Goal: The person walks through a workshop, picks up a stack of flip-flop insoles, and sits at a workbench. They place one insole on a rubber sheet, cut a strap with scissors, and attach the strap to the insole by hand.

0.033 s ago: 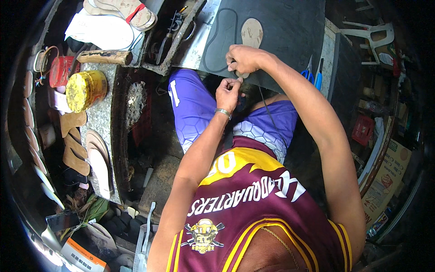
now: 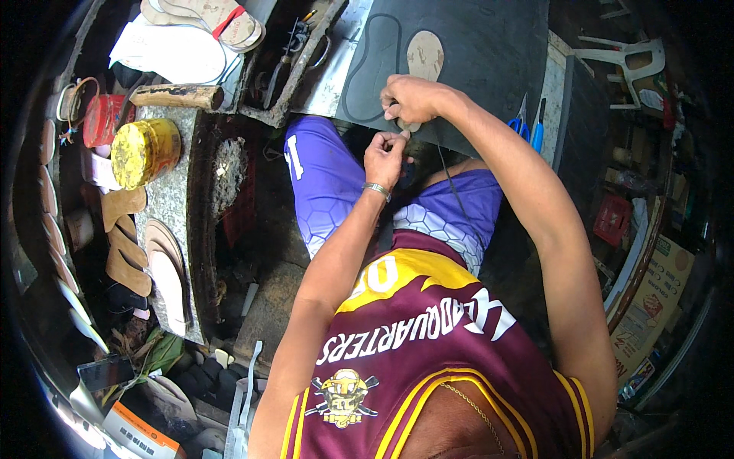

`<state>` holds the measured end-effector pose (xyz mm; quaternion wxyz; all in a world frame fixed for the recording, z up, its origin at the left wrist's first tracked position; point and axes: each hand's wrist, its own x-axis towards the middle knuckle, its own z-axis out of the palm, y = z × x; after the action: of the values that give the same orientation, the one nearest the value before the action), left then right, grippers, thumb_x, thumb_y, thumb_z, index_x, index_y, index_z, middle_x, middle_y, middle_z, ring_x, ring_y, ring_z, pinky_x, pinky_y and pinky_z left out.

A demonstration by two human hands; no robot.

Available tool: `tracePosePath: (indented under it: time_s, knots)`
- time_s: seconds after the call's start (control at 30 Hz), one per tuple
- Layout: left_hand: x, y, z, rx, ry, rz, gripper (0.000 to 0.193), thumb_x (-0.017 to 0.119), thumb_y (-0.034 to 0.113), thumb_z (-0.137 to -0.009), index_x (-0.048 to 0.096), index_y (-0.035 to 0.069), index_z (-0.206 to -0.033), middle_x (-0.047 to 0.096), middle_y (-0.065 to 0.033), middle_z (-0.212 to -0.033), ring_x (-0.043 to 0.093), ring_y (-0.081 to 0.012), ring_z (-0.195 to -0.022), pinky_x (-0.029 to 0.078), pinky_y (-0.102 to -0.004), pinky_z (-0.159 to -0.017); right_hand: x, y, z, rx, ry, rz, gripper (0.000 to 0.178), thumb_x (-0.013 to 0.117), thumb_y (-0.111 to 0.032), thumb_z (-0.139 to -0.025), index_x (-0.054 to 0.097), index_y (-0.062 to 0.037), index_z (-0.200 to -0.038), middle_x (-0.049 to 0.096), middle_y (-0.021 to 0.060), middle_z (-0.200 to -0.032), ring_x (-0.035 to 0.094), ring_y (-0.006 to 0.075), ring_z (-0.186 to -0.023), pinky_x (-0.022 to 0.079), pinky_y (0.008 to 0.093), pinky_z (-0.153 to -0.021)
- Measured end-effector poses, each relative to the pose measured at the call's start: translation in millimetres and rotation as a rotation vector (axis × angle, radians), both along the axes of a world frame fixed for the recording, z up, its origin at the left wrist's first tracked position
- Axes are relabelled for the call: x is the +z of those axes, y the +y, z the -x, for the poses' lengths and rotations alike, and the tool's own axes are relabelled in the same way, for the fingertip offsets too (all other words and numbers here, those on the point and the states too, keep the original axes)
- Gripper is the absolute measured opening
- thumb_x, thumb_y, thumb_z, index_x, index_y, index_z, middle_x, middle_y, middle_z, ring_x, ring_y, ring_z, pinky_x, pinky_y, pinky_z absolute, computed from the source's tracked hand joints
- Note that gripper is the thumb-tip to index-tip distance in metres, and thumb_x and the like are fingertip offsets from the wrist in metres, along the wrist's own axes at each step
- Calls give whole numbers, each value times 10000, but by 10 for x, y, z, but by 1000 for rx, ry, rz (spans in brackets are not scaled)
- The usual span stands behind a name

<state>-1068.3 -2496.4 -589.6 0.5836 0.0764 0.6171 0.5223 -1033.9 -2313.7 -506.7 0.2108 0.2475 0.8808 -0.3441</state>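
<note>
On a dark grey sheet point(image 2: 482, 53) lies a beige insole point(image 2: 425, 52), scuffed with darker patches. My right hand point(image 2: 417, 99) is curled over its narrower part and hides much of it. A small end of it shows below my fingers, near the sheet's front edge. Just below, my left hand point(image 2: 386, 159), with a metal bracelet on its wrist, has its fingertips pinched close to that end. Whatever they grip is too small to make out. Left of the insole, a sole-shaped outline point(image 2: 373, 65) shows on the sheet. A thin dark strip point(image 2: 451, 180) hangs over my thigh.
Blue-handled scissors point(image 2: 520, 126) lie at the sheet's right edge. A tool tray point(image 2: 287, 65) stands to the left, beside a wooden stick point(image 2: 177, 96) and a yellow tub point(image 2: 145, 153). Stacked insoles point(image 2: 167, 271) lie on the left bench. A broken white plastic chair point(image 2: 631, 61) is far right.
</note>
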Motion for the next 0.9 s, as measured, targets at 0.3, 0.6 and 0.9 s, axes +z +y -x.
tracePosePath:
  time_s: [0.3, 0.6, 0.9]
  knots:
    - [11, -2, 39, -17, 48, 10, 361, 761, 384, -975, 659, 41, -1019, 692, -27, -826, 725, -157, -649, 463, -270, -446, 39, -38, -50, 3, 52, -15, 196, 774, -188, -915, 764, -68, -1070, 676, 167, -1131, 670, 396, -1110, 528, 486, -937]
    - [-22, 1, 59, -2, 17, 4, 352, 758, 375, -980, 669, 34, -960, 687, -26, -808, 708, -144, -629, 447, -262, -441, 60, -52, -63, 19, 103, -19, 163, 728, -138, -923, 724, -9, -1024, 680, 180, -1039, 669, 394, -1036, 516, 474, -910]
    - [-20, -14, 98, -11, 26, -5, 382, 777, 382, -963, 677, 17, -911, 678, -23, -775, 669, -131, -596, 453, -261, -444, 15, -28, -39, 25, -24, -34, 199, 712, -162, -930, 712, 31, -976, 719, 216, -993, 692, 412, -979, 531, 476, -874]
